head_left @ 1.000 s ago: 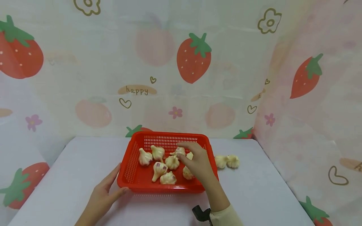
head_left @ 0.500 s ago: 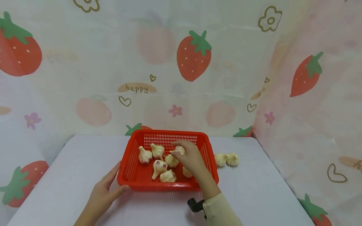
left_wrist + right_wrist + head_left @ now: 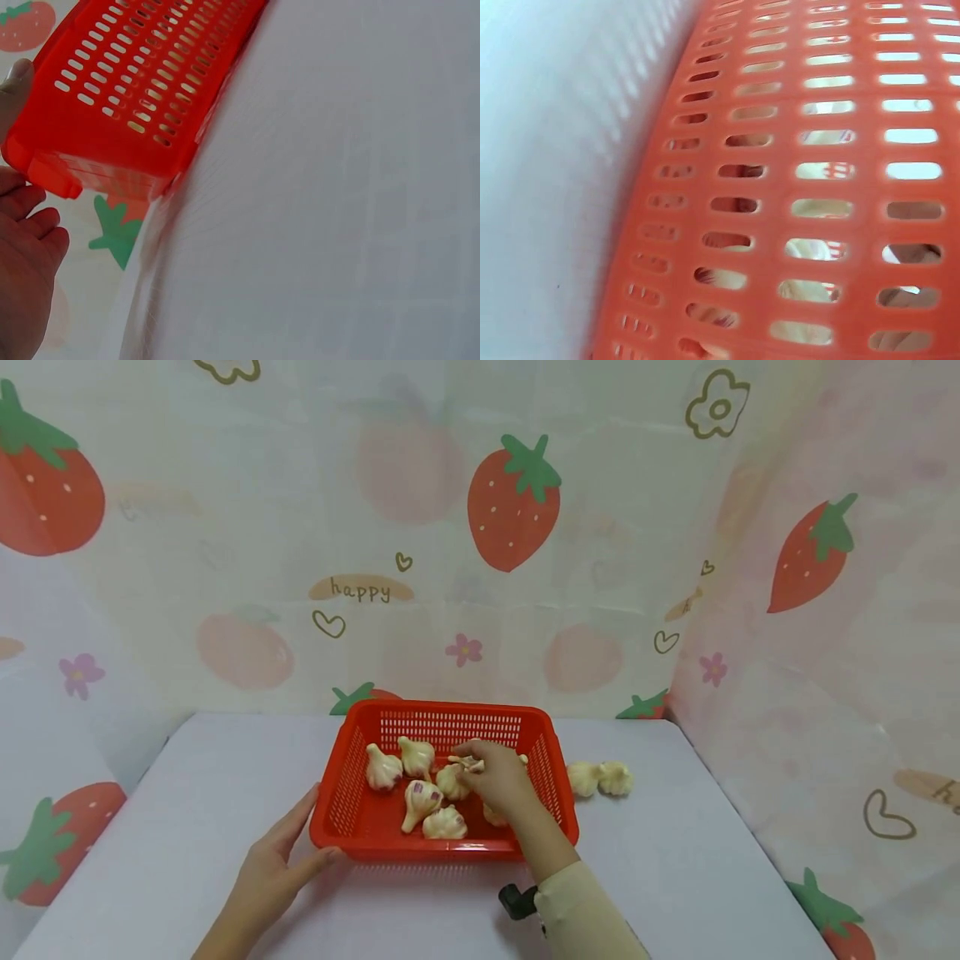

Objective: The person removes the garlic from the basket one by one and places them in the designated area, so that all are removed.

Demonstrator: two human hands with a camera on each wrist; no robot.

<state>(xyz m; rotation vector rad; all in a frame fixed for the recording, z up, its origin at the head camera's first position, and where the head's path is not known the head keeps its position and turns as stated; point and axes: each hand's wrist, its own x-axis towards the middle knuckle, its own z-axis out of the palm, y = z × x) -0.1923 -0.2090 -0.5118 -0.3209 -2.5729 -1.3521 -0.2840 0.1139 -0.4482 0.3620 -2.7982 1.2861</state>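
Observation:
A red plastic basket [image 3: 442, 852] stands on the table with several garlic bulbs in it, some with purple patches. At its near left corner my left hand [image 3: 266, 872] holds the rim, thumb on the front side and fingers along the left side. In the left wrist view the left hand [image 3: 26, 262] has the basket's corner [image 3: 45, 172] between thumb and curled fingers. My right hand [image 3: 498, 781] reaches inside over the right half, thumb and fingers around a garlic bulb [image 3: 471, 764] that they partly cover. Another bulb [image 3: 452, 782] sits close beside the thumb.
Two garlic bulbs [image 3: 600, 778] lie on the white table [image 3: 675, 860] just right of the basket. A strawberry-printed curtain [image 3: 420, 527] rises behind the table. In the right wrist view the slotted basket wall [image 3: 780, 187] fills most of the picture.
My right hand has moved left and down into the basket, and its fingers have closed around a garlic bulb. The left hand stays at the corner.

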